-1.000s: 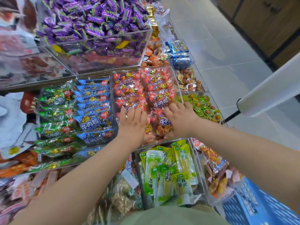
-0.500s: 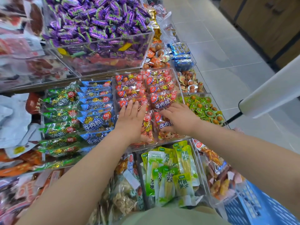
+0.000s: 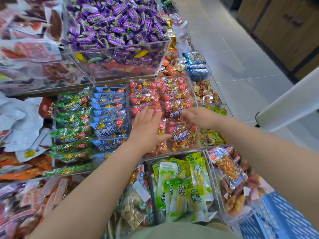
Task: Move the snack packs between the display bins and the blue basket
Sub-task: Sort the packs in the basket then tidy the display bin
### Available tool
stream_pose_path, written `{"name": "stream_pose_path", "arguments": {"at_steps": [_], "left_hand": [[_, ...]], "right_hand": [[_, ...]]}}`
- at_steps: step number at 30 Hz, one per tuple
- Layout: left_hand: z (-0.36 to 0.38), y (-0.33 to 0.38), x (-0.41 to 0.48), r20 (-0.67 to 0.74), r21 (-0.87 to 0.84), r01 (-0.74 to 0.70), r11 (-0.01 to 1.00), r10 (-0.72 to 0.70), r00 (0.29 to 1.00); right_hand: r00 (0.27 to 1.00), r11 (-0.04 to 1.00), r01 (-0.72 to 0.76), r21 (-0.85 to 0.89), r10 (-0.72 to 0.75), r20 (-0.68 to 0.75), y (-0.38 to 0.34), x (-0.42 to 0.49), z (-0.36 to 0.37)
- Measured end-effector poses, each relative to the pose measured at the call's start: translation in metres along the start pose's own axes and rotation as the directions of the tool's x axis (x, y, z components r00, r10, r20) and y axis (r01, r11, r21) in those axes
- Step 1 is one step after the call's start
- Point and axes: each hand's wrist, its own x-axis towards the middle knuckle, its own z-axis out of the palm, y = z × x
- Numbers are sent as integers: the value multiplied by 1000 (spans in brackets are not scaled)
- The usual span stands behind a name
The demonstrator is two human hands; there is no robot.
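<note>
Two hands met over the red snack packs (image 3: 181, 135) in the display bin (image 3: 128, 107); the left hand (image 3: 146, 128) lay flat, fingers straight, by its front edge; the right hand (image 3: 198, 118) was too blurred to tell its grip. Picking seemed in hand; the next move called for pinching one pack for the blue basket (image 3: 279, 219).

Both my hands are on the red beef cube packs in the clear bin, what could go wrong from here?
The red beef cube packs lie loosely stacked; the left hand lies flat on them without a grip, so some may slip over the front wall of the clear bin. The blue basket sits low at the right, past other open bins; a pack carried there could drop into the wrong one.
</note>
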Motion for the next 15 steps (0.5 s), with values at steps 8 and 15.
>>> {"name": "stream_pose_path", "arguments": {"at_steps": [8,15], "left_hand": [[15,55,23,62,34,-3,999,1,998],[33,53,31,52,88,-29,996,25,998]], "right_hand": [[994,898,45,-437,2,106,-13,20,-11],[1000,862,-22,-506,27,4,-10,25,-10]]}}
